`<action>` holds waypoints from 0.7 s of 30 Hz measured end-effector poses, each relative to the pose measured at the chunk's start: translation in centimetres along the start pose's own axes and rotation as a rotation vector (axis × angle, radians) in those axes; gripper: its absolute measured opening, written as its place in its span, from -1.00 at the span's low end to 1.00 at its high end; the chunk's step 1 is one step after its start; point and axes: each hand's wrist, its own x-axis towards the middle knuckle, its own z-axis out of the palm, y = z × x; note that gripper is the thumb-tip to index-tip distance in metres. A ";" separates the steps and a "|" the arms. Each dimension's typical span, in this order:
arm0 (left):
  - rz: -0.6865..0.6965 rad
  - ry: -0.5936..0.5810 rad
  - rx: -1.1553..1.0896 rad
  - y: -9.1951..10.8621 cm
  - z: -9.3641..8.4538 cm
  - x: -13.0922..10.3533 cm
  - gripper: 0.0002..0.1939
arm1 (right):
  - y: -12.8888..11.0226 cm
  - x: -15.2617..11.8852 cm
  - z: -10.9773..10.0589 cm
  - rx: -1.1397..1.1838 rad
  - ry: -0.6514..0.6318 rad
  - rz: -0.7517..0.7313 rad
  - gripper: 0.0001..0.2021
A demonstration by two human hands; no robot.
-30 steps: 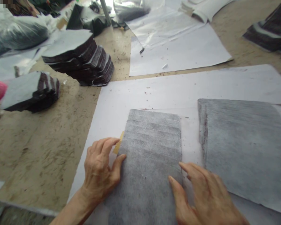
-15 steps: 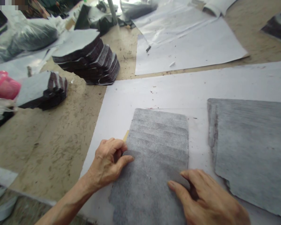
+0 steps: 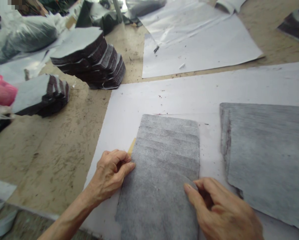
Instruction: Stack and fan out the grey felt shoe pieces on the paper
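A grey sheet of felt-like fabric (image 3: 156,203) lies over more grey pieces whose far edges show as a staggered row of steps, all on white paper (image 3: 129,103). At its left edge, my left hand (image 3: 112,171) is closed in a pinch on the sheet's corner. My right hand (image 3: 214,206) pinches the opposite corner between thumb and fingers, on the right side. Beside it, to the right, a second grey fabric stack (image 3: 266,160) rests on the paper. A yellowish strip (image 3: 132,146) peeks out by my left fingers.
Tall stacks of dark-edged cut pieces (image 3: 107,63) and a lower stack (image 3: 42,95) stand at the left back. A pink container (image 3: 3,91) and plastic-wrapped bundles (image 3: 34,33) sit at the far left. Another white sheet (image 3: 201,46) covers the back of the table.
My left hand has shifted slightly left and its thumb now lies at the sheet's edge. The right corner lifts less over the right fingers. The view has moved a little.
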 end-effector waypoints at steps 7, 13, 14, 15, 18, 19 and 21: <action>-0.001 0.011 -0.018 0.2 0.0 -0.1 -0.79 | -0.1 -0.1 -0.1 0.006 -0.006 0.006 -0.66; -0.014 0.008 -0.014 0.6 0.1 0.2 -0.81 | 0.4 0.0 0.2 -0.036 -0.004 -0.028 -0.62; -0.016 0.010 -0.012 0.7 0.2 0.2 -0.80 | 0.4 0.1 0.3 -0.046 -0.003 -0.029 -0.62; -0.016 0.013 -0.009 0.7 0.3 0.2 -0.80 | 0.3 0.1 0.3 -0.053 0.007 -0.030 -0.62; -0.035 0.022 -0.001 0.7 0.4 0.2 -0.78 | -0.3 -0.1 0.4 -0.058 0.031 0.032 -0.61; -0.044 0.023 0.002 0.6 0.4 0.1 -0.77 | -0.5 -0.2 0.5 -0.052 0.026 0.065 -0.60; -0.059 0.017 0.009 0.6 0.4 0.2 -0.75 | -0.9 -0.4 0.7 -0.041 -0.001 0.129 -0.60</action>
